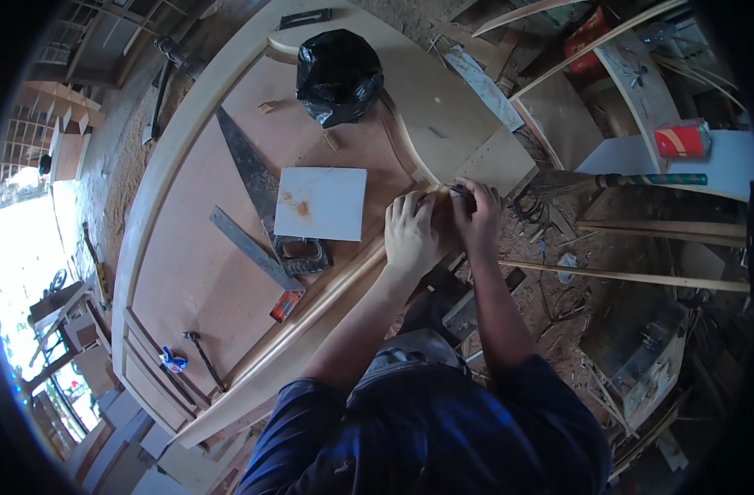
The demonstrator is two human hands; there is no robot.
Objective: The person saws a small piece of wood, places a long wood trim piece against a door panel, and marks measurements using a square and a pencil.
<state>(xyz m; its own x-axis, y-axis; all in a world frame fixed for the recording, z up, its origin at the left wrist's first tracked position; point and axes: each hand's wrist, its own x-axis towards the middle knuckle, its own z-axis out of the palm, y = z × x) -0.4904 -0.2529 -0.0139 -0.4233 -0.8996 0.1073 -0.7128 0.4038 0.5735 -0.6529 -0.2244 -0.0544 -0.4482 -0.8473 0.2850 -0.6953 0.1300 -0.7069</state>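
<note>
Hidden: what the right hand (pixel 476 216) grips is mostly covered by its fingers; only a thin dark tip shows at the top, too small to name.
Left hand: the left hand (pixel 410 235) lies flat, fingers together, pressed down on the curved wooden frame (pixel 311 318) at the near right edge of the surface (pixel 204 247).
Right hand: curled shut around the small dark tool, touching the left hand, over the spot where the frame meets a pale inner curve.
Frame: light wood, smooth, a long bowed rail that sweeps round the reddish-brown board; its far left end bends toward the picture's rim.
Handsaw: the handsaw (pixel 266 198) lies flat mid-board, grey tapering blade, dark handle near the hands.
White sheet: a white square panel (pixel 321 203) with a rusty stain rests partly over the saw blade.
Ruler: a grey metal square (pixel 253 247) lies slanted beside the saw, its orange end near the rail.
Bag: a crumpled black plastic bag (pixel 338 76), glossy, sits at the far end.
Hammer: a small hammer (pixel 202 356) lies near the left rail.
Floor: sawdust, offcuts and thin strips; details blurred.
</note>
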